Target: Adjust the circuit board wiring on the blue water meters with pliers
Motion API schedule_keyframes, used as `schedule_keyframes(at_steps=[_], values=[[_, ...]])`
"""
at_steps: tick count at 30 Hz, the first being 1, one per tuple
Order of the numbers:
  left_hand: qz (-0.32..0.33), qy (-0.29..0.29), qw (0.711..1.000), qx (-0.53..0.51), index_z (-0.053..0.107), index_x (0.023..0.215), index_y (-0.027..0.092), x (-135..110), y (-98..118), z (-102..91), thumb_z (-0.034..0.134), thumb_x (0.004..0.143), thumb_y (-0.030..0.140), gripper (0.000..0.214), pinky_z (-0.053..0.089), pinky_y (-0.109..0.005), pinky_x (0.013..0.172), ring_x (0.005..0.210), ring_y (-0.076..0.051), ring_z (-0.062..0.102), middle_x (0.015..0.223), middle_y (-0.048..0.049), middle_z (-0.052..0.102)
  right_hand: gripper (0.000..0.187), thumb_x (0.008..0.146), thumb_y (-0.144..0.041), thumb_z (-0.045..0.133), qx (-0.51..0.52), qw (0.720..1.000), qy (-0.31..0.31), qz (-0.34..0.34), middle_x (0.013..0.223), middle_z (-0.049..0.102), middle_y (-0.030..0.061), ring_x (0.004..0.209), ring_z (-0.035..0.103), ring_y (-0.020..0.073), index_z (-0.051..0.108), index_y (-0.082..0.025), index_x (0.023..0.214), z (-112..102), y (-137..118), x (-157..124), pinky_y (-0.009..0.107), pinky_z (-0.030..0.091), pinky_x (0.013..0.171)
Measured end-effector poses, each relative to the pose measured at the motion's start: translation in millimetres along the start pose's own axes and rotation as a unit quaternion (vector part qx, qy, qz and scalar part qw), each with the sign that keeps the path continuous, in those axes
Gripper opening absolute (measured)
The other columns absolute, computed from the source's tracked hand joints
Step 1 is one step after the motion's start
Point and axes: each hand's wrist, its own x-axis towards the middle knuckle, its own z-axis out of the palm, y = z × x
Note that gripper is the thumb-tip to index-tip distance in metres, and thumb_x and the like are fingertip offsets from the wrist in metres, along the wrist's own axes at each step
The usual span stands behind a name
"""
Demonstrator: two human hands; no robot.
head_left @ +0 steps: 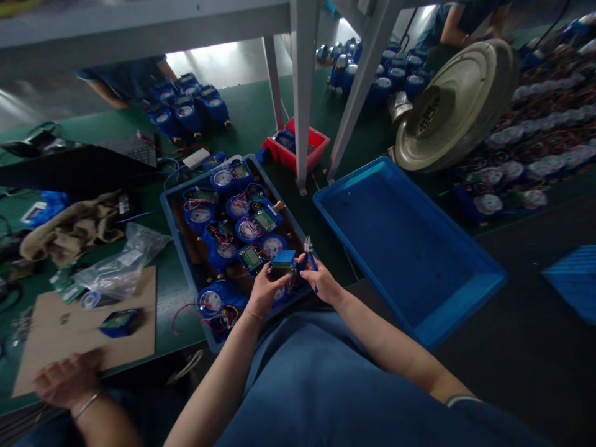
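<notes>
Low over the near end of a tray of water meters, my left hand (264,290) is closed round a small blue box with a display (283,268). My right hand (322,280) grips blue-handled cutting pliers (308,259), their jaws pointing up and away from me. Its fingertips are close to the box's right side; whether they also touch it I cannot tell. Beneath and beyond my hands, several blue water meters (200,215) with round dials, loose wires and green circuit boards lie in the blue-grey tray (179,251).
To the right lies a shallow blue tray (386,230); a red bin (321,141) stands behind a metal post (302,93). A large round lamp-like metal housing (459,112) hangs at right. A co-worker's hand (69,379) rests by cardboard (139,335) at left. More meters and people are beyond.
</notes>
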Motion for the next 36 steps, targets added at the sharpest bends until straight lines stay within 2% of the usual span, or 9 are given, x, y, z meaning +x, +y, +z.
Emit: schedule_keyframes(at_steps=[7, 10, 13, 19, 24, 27, 30, 33, 36], values=[[-0.021, 0.013, 0.999, -0.046, 0.054, 0.093, 0.014, 17, 21, -19.0, 0.076, 0.051, 0.026, 0.049, 0.047, -0.025, 0.068, 0.072, -0.012, 0.059, 0.084, -0.0021, 0.063, 0.034, 0.054, -0.018, 0.059, 0.032, 0.999, -0.041, 0.014, 0.085, 0.056, 0.0001, 0.077, 0.053, 0.0172, 0.051, -0.018, 0.087, 17, -17, 28, 0.028, 0.045, 0.067], [-0.012, 0.010, 0.999, -0.045, 0.054, 0.089, 0.014, 30, 23, -17.2, 0.076, 0.051, 0.028, 0.047, 0.047, -0.023, 0.064, 0.068, -0.011, 0.058, 0.079, -0.0003, 0.062, 0.036, 0.052, -0.017, 0.059, 0.044, 0.998, -0.033, -0.002, 0.089, 0.057, 0.0012, 0.084, 0.055, 0.0188, 0.049, -0.017, 0.086, 17, -28, 28, 0.029, 0.045, 0.072], [0.006, -0.008, 1.000, -0.025, 0.052, 0.082, 0.015, 45, 24, -11.6, 0.077, 0.049, 0.030, 0.044, 0.047, -0.021, 0.058, 0.064, -0.009, 0.057, 0.074, 0.0015, 0.060, 0.037, 0.053, -0.016, 0.057, 0.042, 0.999, -0.007, -0.018, 0.096, 0.059, 0.0025, 0.095, 0.054, 0.0203, 0.047, -0.018, 0.088, 5, -32, 24, 0.032, 0.044, 0.080], [0.027, -0.043, 0.999, 0.020, 0.049, 0.084, 0.017, 65, 24, -3.9, 0.073, 0.055, 0.035, 0.042, 0.045, -0.018, 0.047, 0.059, -0.010, 0.057, 0.072, 0.0026, 0.059, 0.035, 0.052, -0.016, 0.055, -0.001, 1.000, 0.004, -0.005, 0.093, 0.061, 0.0027, 0.097, 0.055, 0.0201, 0.049, -0.018, 0.087, -18, -8, 10, 0.033, 0.038, 0.091], [0.027, -0.051, 0.998, 0.036, 0.043, 0.089, 0.021, 67, 19, -4.2, 0.067, 0.063, 0.037, 0.038, 0.038, -0.016, 0.036, 0.044, -0.009, 0.054, 0.072, 0.0042, 0.058, 0.032, 0.054, -0.017, 0.056, -0.057, 0.998, -0.031, 0.008, 0.086, 0.061, 0.0018, 0.085, 0.056, 0.0185, 0.051, -0.017, 0.086, -11, 20, -7, 0.031, 0.040, 0.084], [0.019, -0.038, 0.999, 0.028, 0.041, 0.088, 0.022, 67, 17, -6.8, 0.064, 0.068, 0.036, 0.034, 0.036, -0.016, 0.033, 0.038, -0.007, 0.051, 0.073, 0.0050, 0.056, 0.032, 0.056, -0.019, 0.054, -0.091, 0.995, -0.022, -0.013, 0.087, 0.059, 0.0016, 0.085, 0.054, 0.0186, 0.049, -0.018, 0.088, -10, 24, -18, 0.031, 0.040, 0.084], [-0.002, -0.028, 1.000, -0.005, 0.038, 0.086, 0.022, 64, 14, -8.2, 0.061, 0.070, 0.036, 0.032, 0.042, -0.018, 0.038, 0.042, -0.007, 0.053, 0.075, 0.0049, 0.054, 0.032, 0.058, -0.018, 0.052, -0.140, 0.989, 0.010, -0.044, 0.093, 0.057, 0.0015, 0.092, 0.051, 0.0189, 0.048, -0.019, 0.089, -12, 19, -28, 0.031, 0.038, 0.087], [-0.015, -0.029, 0.999, -0.041, 0.038, 0.084, 0.021, 59, 9, -7.3, 0.062, 0.068, 0.037, 0.033, 0.045, -0.019, 0.044, 0.048, -0.006, 0.053, 0.076, 0.0045, 0.052, 0.029, 0.058, -0.016, 0.050, -0.197, 0.979, 0.013, -0.057, 0.099, 0.055, 0.0020, 0.098, 0.049, 0.0198, 0.049, -0.019, 0.087, -16, 8, -38, 0.030, 0.038, 0.086], [-0.016, -0.029, 0.998, -0.060, 0.040, 0.083, 0.020, 53, 7, -6.9, 0.065, 0.065, 0.038, 0.036, 0.043, -0.017, 0.044, 0.053, -0.006, 0.052, 0.075, 0.0042, 0.050, 0.031, 0.057, -0.013, 0.048, -0.254, 0.966, 0.020, -0.052, 0.094, 0.055, 0.0009, 0.091, 0.050, 0.0186, 0.052, -0.019, 0.087, -22, -5, -41, 0.029, 0.039, 0.080]])
